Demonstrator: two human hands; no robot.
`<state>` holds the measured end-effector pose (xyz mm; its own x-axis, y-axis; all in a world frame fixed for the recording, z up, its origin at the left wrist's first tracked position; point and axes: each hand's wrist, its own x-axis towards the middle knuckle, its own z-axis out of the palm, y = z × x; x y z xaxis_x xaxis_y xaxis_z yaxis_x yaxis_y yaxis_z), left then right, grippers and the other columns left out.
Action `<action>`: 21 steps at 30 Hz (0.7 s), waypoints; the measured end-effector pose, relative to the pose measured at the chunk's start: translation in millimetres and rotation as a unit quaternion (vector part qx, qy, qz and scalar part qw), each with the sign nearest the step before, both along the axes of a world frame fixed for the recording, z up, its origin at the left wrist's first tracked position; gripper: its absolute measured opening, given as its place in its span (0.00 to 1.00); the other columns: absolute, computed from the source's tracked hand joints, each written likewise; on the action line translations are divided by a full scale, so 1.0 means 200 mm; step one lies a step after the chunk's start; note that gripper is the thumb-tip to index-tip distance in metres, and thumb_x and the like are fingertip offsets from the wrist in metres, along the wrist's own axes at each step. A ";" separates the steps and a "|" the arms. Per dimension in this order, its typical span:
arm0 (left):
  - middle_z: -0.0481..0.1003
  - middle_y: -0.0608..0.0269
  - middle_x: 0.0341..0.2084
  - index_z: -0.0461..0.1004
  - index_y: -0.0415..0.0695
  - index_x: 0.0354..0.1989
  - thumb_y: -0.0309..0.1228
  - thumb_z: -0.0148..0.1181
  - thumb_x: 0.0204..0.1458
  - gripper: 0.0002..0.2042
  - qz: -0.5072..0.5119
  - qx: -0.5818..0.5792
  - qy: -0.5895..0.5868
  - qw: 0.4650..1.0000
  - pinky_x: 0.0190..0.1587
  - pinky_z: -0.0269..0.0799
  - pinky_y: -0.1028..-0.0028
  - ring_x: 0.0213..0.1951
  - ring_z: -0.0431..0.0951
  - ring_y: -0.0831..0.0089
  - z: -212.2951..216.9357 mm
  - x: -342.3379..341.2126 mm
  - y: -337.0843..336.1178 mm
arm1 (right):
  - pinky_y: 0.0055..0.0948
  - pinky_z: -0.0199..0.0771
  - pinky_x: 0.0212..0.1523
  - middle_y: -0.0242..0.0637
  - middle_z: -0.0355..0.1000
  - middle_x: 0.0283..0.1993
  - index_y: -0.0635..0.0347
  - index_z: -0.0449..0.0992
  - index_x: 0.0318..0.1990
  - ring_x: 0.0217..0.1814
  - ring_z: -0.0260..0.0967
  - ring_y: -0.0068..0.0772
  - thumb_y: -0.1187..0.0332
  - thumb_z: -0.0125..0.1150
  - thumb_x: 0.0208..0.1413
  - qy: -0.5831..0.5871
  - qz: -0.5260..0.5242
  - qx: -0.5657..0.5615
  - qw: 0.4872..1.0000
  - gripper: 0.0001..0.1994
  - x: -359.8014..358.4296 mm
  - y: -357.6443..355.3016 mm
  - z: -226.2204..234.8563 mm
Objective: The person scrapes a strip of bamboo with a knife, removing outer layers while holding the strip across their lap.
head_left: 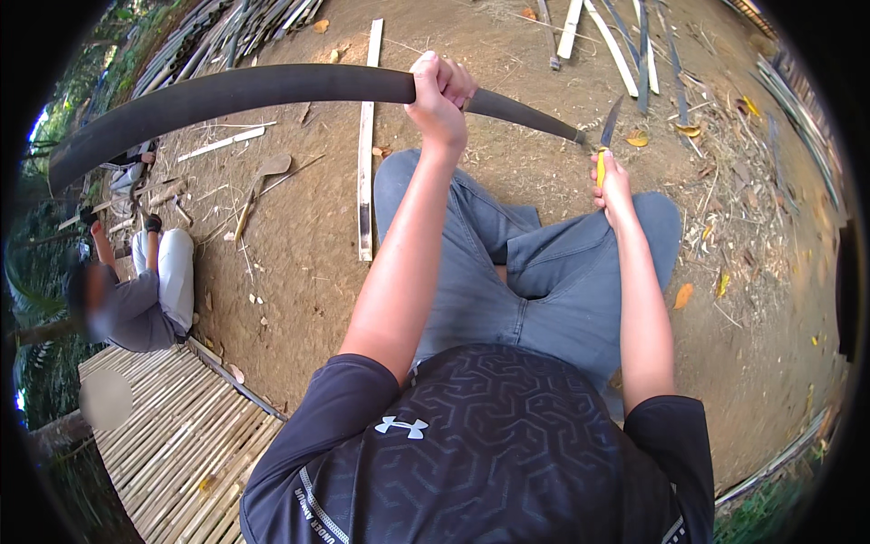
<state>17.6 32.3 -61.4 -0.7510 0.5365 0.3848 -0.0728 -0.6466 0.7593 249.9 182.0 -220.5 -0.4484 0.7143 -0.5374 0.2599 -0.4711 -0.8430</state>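
My left hand [440, 98] is closed around a long dark pole [272, 83], apparently bamboo, raised across the view above my knees. The pole looks curved in this lens, and its left end runs out toward the rim. Its narrower right end stops close to my right hand [613, 189]. That hand is wrapped around the yellow handle of a knife [612, 122], with the blade pointing up and away from me. The blade is just right of the pole's end; whether they touch I cannot tell. My legs are folded under both hands.
A long pale slat [366, 181] lies left of my knees. Farther left are a wooden-handled blade [258, 190] and a seated person [149, 299] beside a bamboo-slat platform [181, 435]. Dark poles [204, 45] are heaped far left; split strips [616, 50] lie far right.
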 end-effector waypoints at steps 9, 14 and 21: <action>0.71 0.59 0.26 0.66 0.42 0.31 0.42 0.43 0.66 0.17 -0.041 -0.082 0.129 0.987 0.44 0.69 0.67 0.34 0.73 0.67 0.08 0.02 0.15 | 0.18 0.52 0.12 0.27 0.63 0.28 0.56 0.71 0.49 0.17 0.54 0.16 0.48 0.43 0.69 0.001 -0.011 0.009 1.000 0.21 0.02 -0.01 0.00; 0.75 0.57 0.44 0.68 0.43 0.49 0.48 0.45 0.67 0.19 0.041 -0.255 0.169 0.951 0.56 0.66 0.63 0.52 0.74 0.67 -0.06 0.07 0.18 | 0.18 0.53 0.12 0.27 0.63 0.27 0.56 0.70 0.49 0.17 0.54 0.16 0.49 0.43 0.69 0.020 -0.017 0.008 1.000 0.21 0.04 -0.01 0.02; 0.78 0.53 0.47 0.67 0.39 0.54 0.30 0.59 0.61 0.15 -0.025 -0.285 0.047 0.957 0.48 0.75 0.76 0.48 0.79 0.71 -0.46 0.03 -0.05 | 0.17 0.53 0.11 0.26 0.65 0.27 0.57 0.71 0.49 0.15 0.55 0.14 0.49 0.42 0.69 0.018 0.012 0.017 1.000 0.21 0.06 -0.04 0.04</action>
<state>24.4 22.0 -152.7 -0.6953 0.7137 0.0845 -0.0066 -0.1239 0.9923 261.0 174.2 -211.9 -0.4841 0.7211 -0.4957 0.2398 -0.4354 -0.8677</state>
